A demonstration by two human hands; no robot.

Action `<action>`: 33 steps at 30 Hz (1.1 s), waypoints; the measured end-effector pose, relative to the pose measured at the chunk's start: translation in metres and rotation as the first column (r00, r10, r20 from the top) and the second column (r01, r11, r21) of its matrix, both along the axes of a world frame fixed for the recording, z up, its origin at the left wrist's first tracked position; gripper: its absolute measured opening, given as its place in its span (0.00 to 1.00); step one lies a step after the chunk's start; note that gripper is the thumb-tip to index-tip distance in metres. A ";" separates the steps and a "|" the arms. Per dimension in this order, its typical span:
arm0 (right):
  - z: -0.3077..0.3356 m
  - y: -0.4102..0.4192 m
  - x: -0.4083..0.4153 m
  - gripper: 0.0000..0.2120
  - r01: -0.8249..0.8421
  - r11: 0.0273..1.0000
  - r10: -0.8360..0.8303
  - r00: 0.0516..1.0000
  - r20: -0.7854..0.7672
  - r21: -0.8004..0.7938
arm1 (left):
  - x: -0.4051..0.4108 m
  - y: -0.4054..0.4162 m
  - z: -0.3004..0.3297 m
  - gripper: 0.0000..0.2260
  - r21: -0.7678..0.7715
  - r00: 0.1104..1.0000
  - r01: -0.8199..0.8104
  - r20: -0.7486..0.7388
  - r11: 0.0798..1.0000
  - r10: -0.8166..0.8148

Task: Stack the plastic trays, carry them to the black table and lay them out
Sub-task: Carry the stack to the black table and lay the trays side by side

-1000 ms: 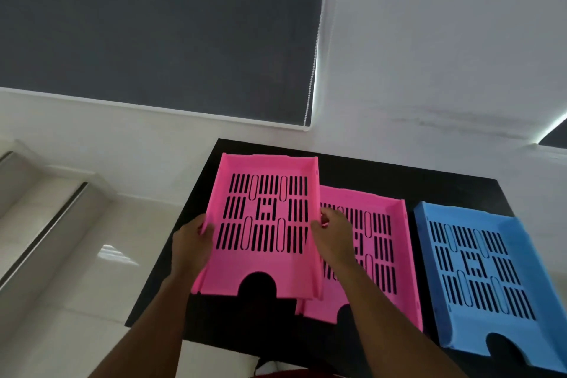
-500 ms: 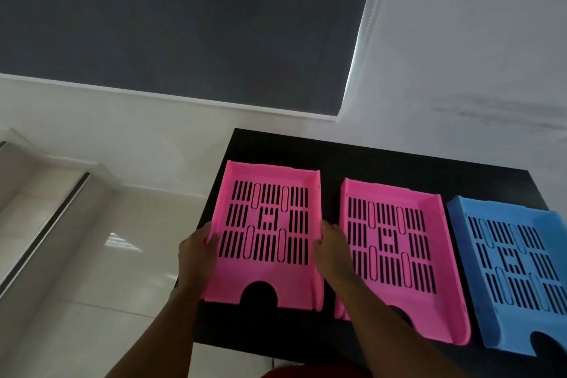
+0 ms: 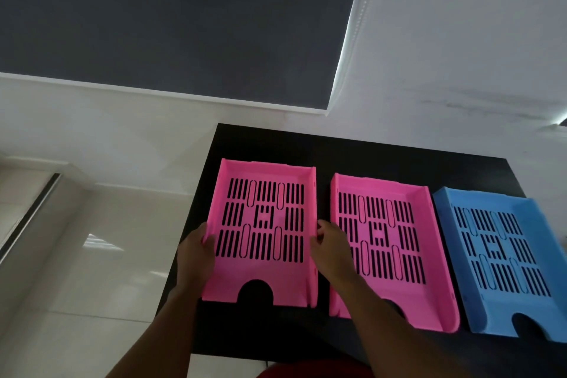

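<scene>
Three slotted plastic trays lie side by side on the black table (image 3: pixel 399 159). The left pink tray (image 3: pixel 264 273) rests flat near the table's left edge. My left hand (image 3: pixel 196 252) grips its left wall and my right hand (image 3: pixel 329 247) grips its right wall. A second pink tray (image 3: pixel 411 294) lies just to its right, partly covered by my right forearm. A blue tray (image 3: pixel 503 301) sits furthest right, its near corner cut off by the frame edge.
The table stands against a white wall (image 3: pixel 460 40) under a dark roller blind (image 3: pixel 168 18). Glossy white floor tiles (image 3: pixel 92 270) lie off the table's left edge. A red patch of clothing (image 3: pixel 306 370) shows at the bottom.
The left pink tray was held tilted above the second pink tray; it has moved left and down onto the table, level, beside it. Both hands stay on its side walls.
</scene>
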State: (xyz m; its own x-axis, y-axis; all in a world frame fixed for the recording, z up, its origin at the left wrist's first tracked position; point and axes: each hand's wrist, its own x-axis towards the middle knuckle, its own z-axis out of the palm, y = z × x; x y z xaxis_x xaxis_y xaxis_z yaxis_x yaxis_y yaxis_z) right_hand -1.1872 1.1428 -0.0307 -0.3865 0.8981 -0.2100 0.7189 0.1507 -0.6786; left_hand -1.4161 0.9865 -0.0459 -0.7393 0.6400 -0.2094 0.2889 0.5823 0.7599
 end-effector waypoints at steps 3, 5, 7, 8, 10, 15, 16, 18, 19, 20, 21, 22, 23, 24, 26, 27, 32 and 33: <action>0.006 0.007 0.015 0.12 0.122 0.992 -0.119 0.989 -0.085 0.041 | 0.007 0.011 0.003 0.16 -0.036 0.991 -0.103 -0.091 0.994 0.099; 0.009 0.014 0.030 0.09 0.202 0.978 -0.195 0.974 -0.113 0.052 | 0.018 0.021 0.008 0.20 0.008 0.971 -0.108 -0.215 0.994 0.107; 0.009 0.022 0.049 0.08 0.269 0.960 -0.260 0.960 -0.107 0.080 | 0.035 0.035 0.014 0.20 0.021 0.968 -0.021 -0.251 1.000 0.026; 0.008 0.026 0.060 0.08 0.307 0.948 -0.298 0.949 -0.098 0.088 | 0.045 0.042 0.014 0.19 0.014 0.972 0.020 -0.234 1.000 -0.016; 0.006 0.032 0.082 0.08 0.380 0.921 -0.374 0.924 -0.085 0.081 | 0.070 0.056 0.015 0.18 0.007 0.985 0.083 -0.151 0.997 -0.081; 0.001 0.036 0.141 0.14 0.490 0.863 -0.491 0.871 -0.024 0.127 | 0.132 0.082 0.014 0.21 -0.024 0.964 0.265 0.007 0.964 -0.265; 0.000 0.037 0.153 0.15 0.503 0.856 -0.505 0.863 -0.020 0.121 | 0.141 0.085 0.013 0.21 -0.031 0.962 0.274 0.027 0.961 -0.273; -0.001 0.040 0.177 0.15 0.529 0.840 -0.532 0.847 -0.009 0.121 | 0.155 0.090 0.013 0.22 -0.044 0.961 0.272 0.056 0.961 -0.270; -0.002 0.043 0.189 0.15 0.534 0.834 -0.541 0.841 0.013 0.140 | 0.162 0.092 0.013 0.22 -0.050 0.963 0.264 0.071 0.963 -0.260; -0.002 0.047 0.201 0.15 0.533 0.830 -0.545 0.837 0.044 0.163 | 0.168 0.094 0.013 0.23 -0.056 0.964 0.256 0.083 0.965 -0.251; -0.003 0.050 0.212 0.14 0.532 0.827 -0.551 0.831 0.074 0.183 | 0.173 0.096 0.013 0.23 -0.064 0.966 0.250 0.090 0.966 -0.244; -0.004 0.054 0.222 0.15 0.538 0.820 -0.562 0.821 0.100 0.195 | 0.178 0.097 0.013 0.24 -0.071 0.966 0.249 0.092 0.966 -0.242; -0.004 0.057 0.231 0.17 0.551 0.811 -0.578 0.807 0.121 0.199 | 0.183 0.099 0.013 0.25 -0.076 0.966 0.247 0.095 0.966 -0.239; -0.004 0.061 0.238 0.20 0.566 0.800 -0.596 0.790 0.143 0.200 | 0.188 0.100 0.014 0.27 -0.084 0.968 0.241 0.097 0.967 -0.233; -0.002 0.067 0.249 0.29 0.579 0.794 -0.607 0.763 0.222 0.184 | 0.196 0.103 0.015 0.31 -0.112 0.972 0.227 0.089 0.967 -0.218; 0.000 0.069 0.254 0.33 0.570 0.806 -0.592 0.760 0.270 0.161 | 0.199 0.104 0.016 0.32 -0.129 0.974 0.219 0.082 0.967 -0.210; -0.009 0.074 0.270 0.40 0.513 0.858 -0.499 0.839 0.216 -0.009 | 0.215 0.111 0.016 0.33 -0.125 0.977 0.206 0.087 0.971 -0.196; -0.011 0.074 0.270 0.39 0.506 0.862 -0.495 0.850 0.181 -0.020 | 0.218 0.111 0.016 0.32 -0.123 0.977 0.204 0.081 0.971 -0.195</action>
State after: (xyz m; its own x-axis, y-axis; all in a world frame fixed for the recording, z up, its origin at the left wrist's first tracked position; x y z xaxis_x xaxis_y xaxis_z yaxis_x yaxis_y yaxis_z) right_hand -0.9167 1.2169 -0.0419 0.1568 0.9428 -0.2941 0.7863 -0.2993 -0.5405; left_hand -1.1980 1.0978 -0.0296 -0.5804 0.7371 -0.3462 0.3594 0.6133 0.7034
